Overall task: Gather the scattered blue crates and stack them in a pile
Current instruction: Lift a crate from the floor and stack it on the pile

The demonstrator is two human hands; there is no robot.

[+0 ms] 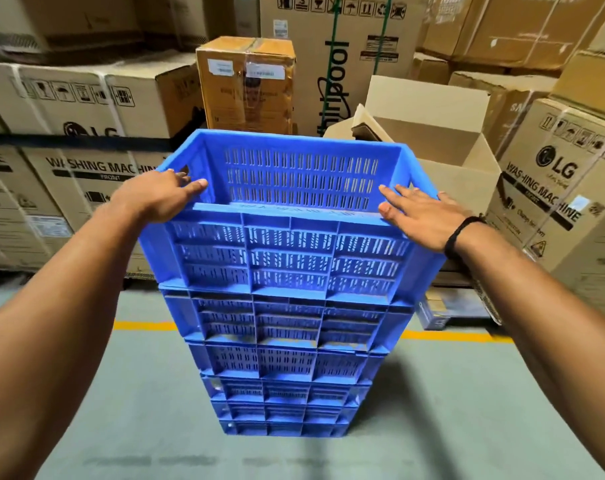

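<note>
A tall pile of several blue slotted plastic crates [287, 362] stands on the floor in front of me. The top blue crate [290, 258] sits on the pile, open side up and empty. My left hand [162, 197] curls over the near-left corner of its rim, fingers hooked inside. My right hand [418, 213] lies flat on the near-right corner of the rim, fingers spread and not wrapped around it. A black band circles my right wrist.
Large cardboard appliance boxes [86, 161] wall the space behind and on both sides. An open empty carton [443, 147] sits behind the pile to the right, a taped brown box [245, 84] behind its middle. A yellow line [450, 336] crosses the grey-green floor.
</note>
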